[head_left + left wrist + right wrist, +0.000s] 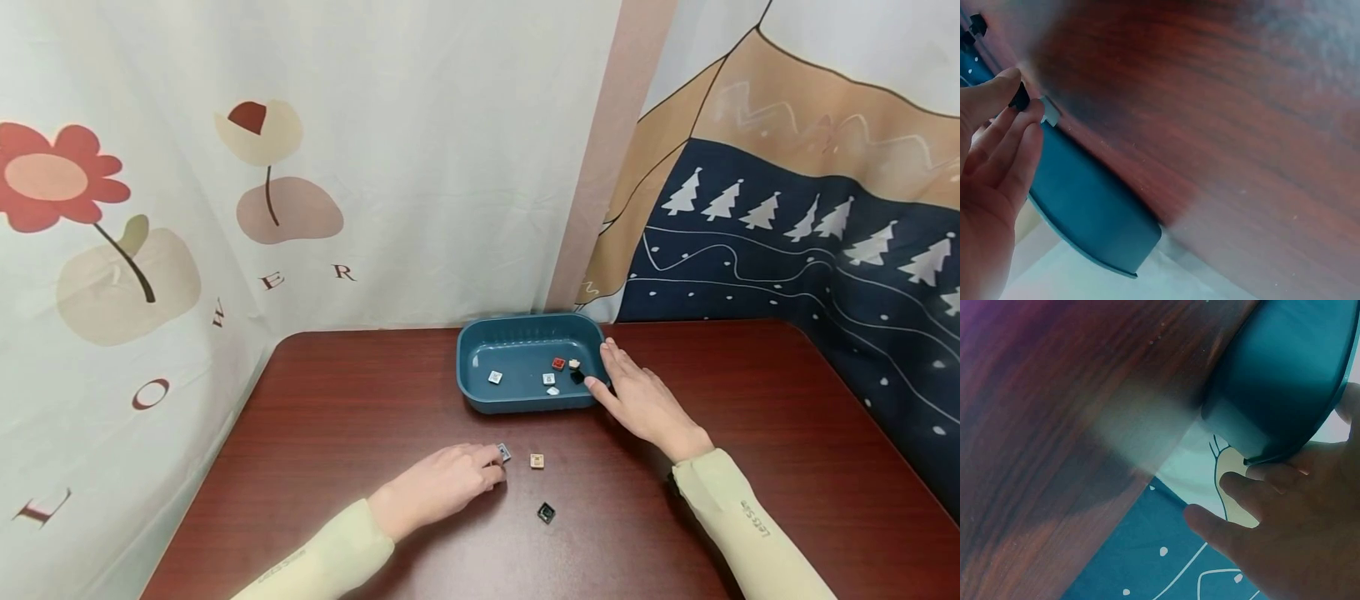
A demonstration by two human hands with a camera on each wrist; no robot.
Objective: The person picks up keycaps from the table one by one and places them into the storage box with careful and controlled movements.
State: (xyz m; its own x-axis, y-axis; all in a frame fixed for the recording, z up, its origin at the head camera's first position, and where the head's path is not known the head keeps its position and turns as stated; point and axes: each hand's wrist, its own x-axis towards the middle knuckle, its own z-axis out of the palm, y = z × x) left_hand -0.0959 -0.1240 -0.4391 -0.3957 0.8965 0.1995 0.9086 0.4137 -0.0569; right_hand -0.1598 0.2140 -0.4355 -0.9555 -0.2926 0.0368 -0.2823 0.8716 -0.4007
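My left hand [450,479] pinches a small black piece [1020,98], which looks like a keycap, between thumb and fingers low over the table; the head view hides it behind the hand. Right at those fingertips lies a pale grey square keycap [504,452]. A cream keycap [537,461] lies to the right, and a black keycap [546,512] nearer the front. With fingers extended, my right hand [647,404] rests at the right end of the blue tray [480,404], thumb over its near right corner. Inside the tray are several keycaps, including a red one [558,364] and a white one [496,377].
The dark red wooden table [337,400] reaches back to a patterned curtain [420,167]. The tray stands near its back edge. On the right hangs a dark blue cloth [750,275] with tree shapes.
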